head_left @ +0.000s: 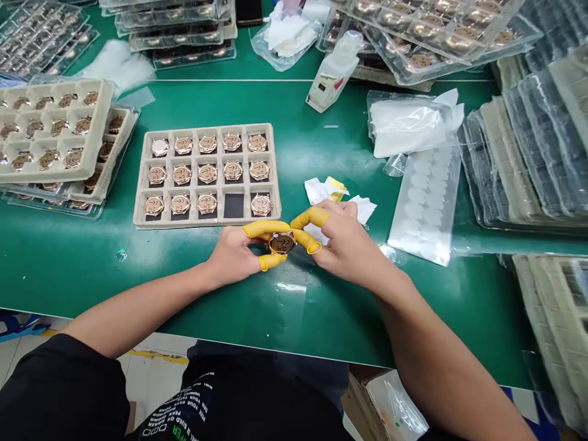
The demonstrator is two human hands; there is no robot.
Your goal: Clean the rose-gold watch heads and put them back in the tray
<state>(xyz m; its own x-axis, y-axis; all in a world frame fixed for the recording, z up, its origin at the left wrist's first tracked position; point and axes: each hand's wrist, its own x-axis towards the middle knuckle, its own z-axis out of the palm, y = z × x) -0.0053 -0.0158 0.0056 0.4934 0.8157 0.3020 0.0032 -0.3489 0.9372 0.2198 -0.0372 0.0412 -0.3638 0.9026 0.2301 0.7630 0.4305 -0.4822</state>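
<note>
A rose-gold watch case [282,244], its engraved back facing up, is pinched between the thumb and fingers of my left hand [235,254]. My right hand [343,237] has its thumb and index finger closed in at the case's right edge. Yellow finger cots cover the working fingertips of both hands. Just beyond them lies a beige compartment tray [206,224] with several similar watch cases, backs up. One front-row compartment [234,206] shows only its dark bottom. At the tray's back left, one case [160,147] carries a pale round cover on its back.
Stacked trays of watch cases [50,131] stand left, with more at the back. White paper scraps [364,209] lie beyond my right hand. A sheet of round clear stickers [427,205], a plastic bag [404,125] and a white bottle [334,72] sit right. Stacked trays [519,165] line the right side.
</note>
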